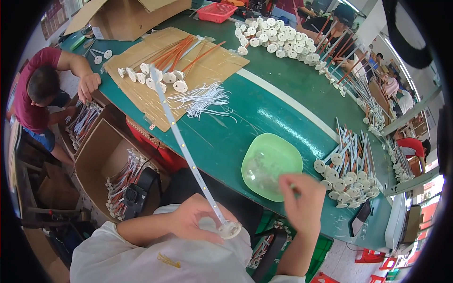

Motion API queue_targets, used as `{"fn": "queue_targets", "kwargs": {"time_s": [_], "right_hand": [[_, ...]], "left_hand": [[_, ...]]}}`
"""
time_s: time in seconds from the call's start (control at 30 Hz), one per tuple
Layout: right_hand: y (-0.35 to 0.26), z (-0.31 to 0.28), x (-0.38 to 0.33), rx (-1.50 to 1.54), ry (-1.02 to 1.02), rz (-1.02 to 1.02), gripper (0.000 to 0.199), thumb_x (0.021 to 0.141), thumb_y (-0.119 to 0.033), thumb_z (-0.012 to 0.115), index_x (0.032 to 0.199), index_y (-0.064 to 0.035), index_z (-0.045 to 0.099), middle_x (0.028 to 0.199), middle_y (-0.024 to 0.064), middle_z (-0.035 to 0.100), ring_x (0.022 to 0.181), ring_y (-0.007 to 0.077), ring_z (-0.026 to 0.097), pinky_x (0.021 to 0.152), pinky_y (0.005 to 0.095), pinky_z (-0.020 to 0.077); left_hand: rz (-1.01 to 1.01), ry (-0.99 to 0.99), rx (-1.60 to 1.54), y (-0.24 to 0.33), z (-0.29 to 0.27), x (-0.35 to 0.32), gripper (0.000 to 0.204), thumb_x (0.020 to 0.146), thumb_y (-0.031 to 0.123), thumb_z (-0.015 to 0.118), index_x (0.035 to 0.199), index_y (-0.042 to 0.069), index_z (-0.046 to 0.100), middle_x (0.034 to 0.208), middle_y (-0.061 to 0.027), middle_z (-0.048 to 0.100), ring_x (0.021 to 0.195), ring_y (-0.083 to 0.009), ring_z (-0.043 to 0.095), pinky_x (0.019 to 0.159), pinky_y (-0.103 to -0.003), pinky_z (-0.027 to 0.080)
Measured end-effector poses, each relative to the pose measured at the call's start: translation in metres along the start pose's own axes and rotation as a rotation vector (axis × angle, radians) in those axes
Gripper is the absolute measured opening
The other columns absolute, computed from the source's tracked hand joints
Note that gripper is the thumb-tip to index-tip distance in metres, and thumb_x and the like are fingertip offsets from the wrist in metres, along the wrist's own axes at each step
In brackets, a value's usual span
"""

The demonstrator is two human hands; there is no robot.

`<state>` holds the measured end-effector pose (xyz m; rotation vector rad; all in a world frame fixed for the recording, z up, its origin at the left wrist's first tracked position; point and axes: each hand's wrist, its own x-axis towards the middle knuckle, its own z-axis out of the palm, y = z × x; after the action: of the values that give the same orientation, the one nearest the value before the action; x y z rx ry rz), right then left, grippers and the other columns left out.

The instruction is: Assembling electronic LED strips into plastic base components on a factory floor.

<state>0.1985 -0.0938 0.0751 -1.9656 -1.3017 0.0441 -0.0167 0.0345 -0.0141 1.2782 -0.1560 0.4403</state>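
The left hand [196, 218] holds the round white cap end [230, 229] of a long white strip [181, 141] with small pads along it; the fingers are closed around this end, close to the body. From the left hand the strip runs up and to the left, far over the green table [264, 111], and its far tip lies above the cardboard sheet [165, 70] among other white caps. So the long axis goes away from the person, a little slanted.

The right hand [304, 200] is just to the right of the cap, raised over the near edge of the green dish [269, 165]. Its fingers are bent together, maybe pinching a small part, but I cannot tell this surely. The dish lies directly ahead of the right hand. Right of this hand is a pile of finished white rods [351, 172], near. Between both hands there is open room, and the table edge passes under them
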Motion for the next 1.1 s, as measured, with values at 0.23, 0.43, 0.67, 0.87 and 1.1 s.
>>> {"fn": "queue_targets", "kwargs": {"time_s": [0.23,0.43,0.67,0.87,1.1], "right_hand": [[0.039,0.019,0.039,-0.194,-0.156,0.083,0.015,0.075,-0.003,0.074,0.087,0.0051,0.068,0.08,0.0162,0.069,0.07,0.0236,0.067,0.063,0.0319,0.054],[0.039,0.023,0.043,-0.175,-0.206,0.094,0.015,0.074,-0.003,0.075,0.085,0.0049,0.068,0.08,0.0162,0.069,0.07,0.0241,0.067,0.065,0.0328,0.054],[0.038,0.02,0.044,-0.104,-0.267,0.165,0.013,0.075,-0.001,0.073,0.084,0.0055,0.068,0.08,0.0163,0.069,0.07,0.0232,0.068,0.065,0.0329,0.054],[0.029,0.01,0.05,-0.185,-0.312,-0.112,0.017,0.071,0.004,0.07,0.087,0.0004,0.069,0.084,0.0152,0.067,0.078,0.0319,0.066,0.069,0.0372,0.0534],[0.037,0.012,0.069,-0.309,-0.496,-0.152,0.016,0.069,0.002,0.067,0.084,-0.0001,0.069,0.084,0.0163,0.065,0.078,0.0346,0.064,0.071,0.04,0.0521]], "left_hand": [[0.025,-0.06,0.17,-0.008,0.0,0.001,0.039,0.074,0.012,0.085,0.108,0.0,0.07,0.109,-0.012,0.072,0.077,-0.0193,0.07,0.071,-0.029,0.055],[-0.016,-0.095,0.196,-0.014,-0.003,-0.002,0.037,0.075,0.013,0.084,0.107,0.001,0.07,0.108,-0.0115,0.072,0.075,-0.0205,0.07,0.07,-0.029,0.055],[-0.008,-0.106,0.192,-0.016,0.002,0.0,0.036,0.076,0.015,0.084,0.106,0.001,0.07,0.107,-0.0108,0.072,0.074,-0.0197,0.069,0.069,-0.029,0.055],[-0.038,-0.092,0.191,-0.016,-0.002,-0.002,0.037,0.076,0.015,0.084,0.106,0.001,0.07,0.107,-0.0108,0.072,0.072,-0.0188,0.068,0.069,-0.029,0.055],[-0.025,-0.087,0.246,-0.017,0.001,0.003,0.039,0.075,0.015,0.085,0.108,0.001,0.07,0.105,-0.0105,0.072,0.072,-0.0195,0.068,0.068,-0.029,0.055]]}}
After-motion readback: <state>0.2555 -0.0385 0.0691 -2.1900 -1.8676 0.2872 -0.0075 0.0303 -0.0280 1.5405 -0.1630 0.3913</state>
